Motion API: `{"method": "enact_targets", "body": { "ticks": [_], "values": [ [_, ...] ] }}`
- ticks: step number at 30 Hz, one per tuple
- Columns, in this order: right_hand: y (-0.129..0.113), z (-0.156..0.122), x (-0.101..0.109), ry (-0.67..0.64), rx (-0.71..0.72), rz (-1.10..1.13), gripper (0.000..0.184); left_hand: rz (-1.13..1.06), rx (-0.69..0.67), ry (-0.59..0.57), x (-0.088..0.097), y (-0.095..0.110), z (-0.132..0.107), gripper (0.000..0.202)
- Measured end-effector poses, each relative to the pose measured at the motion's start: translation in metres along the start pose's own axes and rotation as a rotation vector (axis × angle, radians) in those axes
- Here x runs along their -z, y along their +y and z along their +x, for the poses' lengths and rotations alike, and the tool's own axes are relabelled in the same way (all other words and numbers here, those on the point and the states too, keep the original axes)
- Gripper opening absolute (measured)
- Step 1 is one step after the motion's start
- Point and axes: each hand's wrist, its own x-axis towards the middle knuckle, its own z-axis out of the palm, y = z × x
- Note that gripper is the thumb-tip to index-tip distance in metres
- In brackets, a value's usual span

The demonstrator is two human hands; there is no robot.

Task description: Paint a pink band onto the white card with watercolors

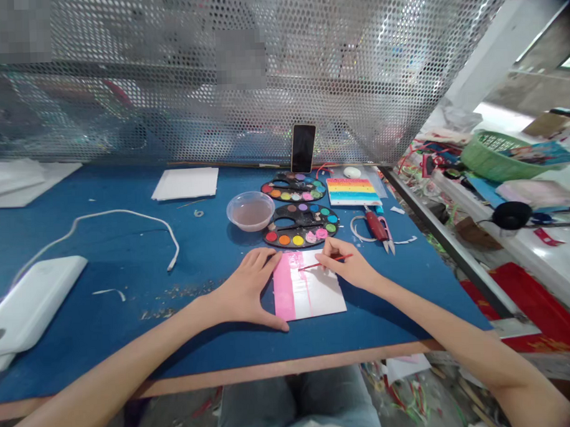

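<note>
A white card (323, 296) lies on the blue table, its left part painted pink, with a thin pink line farther right. My left hand (250, 286) is spread along the card's left edge, fingertips at the top corner and thumb at the bottom. Pinched in my right hand (345, 264) is a thin red paintbrush (310, 267), its tip over the pink area. Just beyond the card sits a paint palette (304, 225) with several round colours, pink among them. A second palette (293, 188) lies behind it. Cloudy water fills a clear plastic bowl (250, 211) to their left.
A rainbow-striped card (353, 191) lies at the back right, near small snips (387, 235) and a red-handled tool (375, 224). A phone (304, 148) leans on the perforated metal screen (178, 105). White cards (185, 183), a cable (126, 211) and a white power bank (40, 303) lie left.
</note>
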Motion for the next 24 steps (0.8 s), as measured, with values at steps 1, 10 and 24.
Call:
{"method": "enact_targets", "body": {
  "ticks": [1,10,24],
  "values": [
    [0.0004,-0.0001,0.0001,-0.01,0.0,0.003,0.034,-0.001,0.0,0.002,-0.0002,-0.0001,0.0,0.121],
    [0.0,0.0003,0.0,0.002,0.008,-0.01,0.036,-0.013,0.0,0.014,-0.0001,0.0003,-0.0001,0.12],
    [0.0001,-0.0007,0.0008,-0.012,-0.013,0.006,0.035,-0.001,-0.012,0.018,-0.0013,-0.0003,-0.0002,0.121]
  ]
}}
